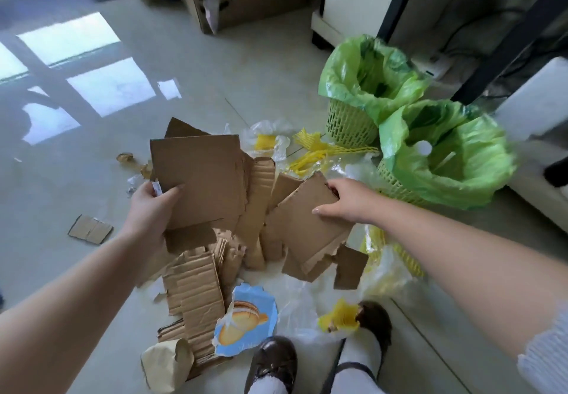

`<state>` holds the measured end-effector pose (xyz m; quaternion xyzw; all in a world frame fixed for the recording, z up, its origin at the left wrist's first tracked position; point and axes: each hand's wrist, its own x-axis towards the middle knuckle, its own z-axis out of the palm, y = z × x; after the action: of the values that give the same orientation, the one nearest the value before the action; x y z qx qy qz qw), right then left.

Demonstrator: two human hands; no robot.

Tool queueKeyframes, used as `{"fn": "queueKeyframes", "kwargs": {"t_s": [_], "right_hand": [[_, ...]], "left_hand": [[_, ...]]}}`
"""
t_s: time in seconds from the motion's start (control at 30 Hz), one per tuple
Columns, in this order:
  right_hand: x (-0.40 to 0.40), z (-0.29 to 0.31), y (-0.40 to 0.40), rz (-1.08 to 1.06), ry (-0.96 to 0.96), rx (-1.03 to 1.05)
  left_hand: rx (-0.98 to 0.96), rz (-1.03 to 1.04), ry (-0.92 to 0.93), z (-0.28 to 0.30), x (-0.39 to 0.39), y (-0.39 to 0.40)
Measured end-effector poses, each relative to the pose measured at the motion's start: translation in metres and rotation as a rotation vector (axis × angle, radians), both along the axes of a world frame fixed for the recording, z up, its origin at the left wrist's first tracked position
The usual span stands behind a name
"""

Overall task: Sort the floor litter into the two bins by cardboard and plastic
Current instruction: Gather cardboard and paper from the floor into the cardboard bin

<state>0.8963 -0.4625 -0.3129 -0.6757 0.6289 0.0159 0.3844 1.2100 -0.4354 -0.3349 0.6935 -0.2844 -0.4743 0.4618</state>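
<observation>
My left hand [152, 209] grips a stack of flat brown cardboard sheets [199, 175] by its lower left corner, held above the floor pile. My right hand [341, 201] holds the upper edge of another torn cardboard piece [302, 224], thumb on top, fingers curled over the edge. Below lie more corrugated cardboard scraps [196, 292]. Yellow plastic netting [313, 150] and clear plastic film [307, 301] are scattered around. Two mesh bins lined with green bags stand at the right: a far bin [347, 123] and a near bin [396, 184].
A small cardboard scrap [90, 229] lies apart on the left floor. A blue printed wrapper [246, 320] and a beige paper roll [166, 363] lie by my shoes [273, 363]. Cardboard boxes [246, 3] and white furniture [347, 3] stand at the back. Glossy floor opens to the left.
</observation>
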Motion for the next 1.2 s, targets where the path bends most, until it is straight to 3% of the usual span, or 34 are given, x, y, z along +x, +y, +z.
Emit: {"fn": "queueKeyframes", "kwargs": {"t_s": [0.23, 0.47, 0.67, 0.97, 1.2], "right_hand": [[-0.048, 0.075, -0.017, -0.514, -0.171, -0.163], [-0.088, 0.106, -0.055, -0.978, -0.488, -0.208], [-0.118, 0.111, -0.107, -1.194, -0.518, -0.389], [-0.136, 0.096, -0.199, -1.099, -0.309, -0.69], [-0.129, 0.056, -0.231, -0.732, -0.019, -0.681]], "left_hand": [[-0.182, 0.077, 0.218, 0.087, -0.06, -0.064], [-0.283, -0.025, 0.232, 0.134, -0.14, -0.124], [-0.288, -0.012, 0.14, 0.131, -0.189, -0.17], [-0.333, -0.174, 0.044, 0.129, -0.281, -0.246], [-0.211, -0.405, 0.026, 0.091, -0.333, -0.284]]}}
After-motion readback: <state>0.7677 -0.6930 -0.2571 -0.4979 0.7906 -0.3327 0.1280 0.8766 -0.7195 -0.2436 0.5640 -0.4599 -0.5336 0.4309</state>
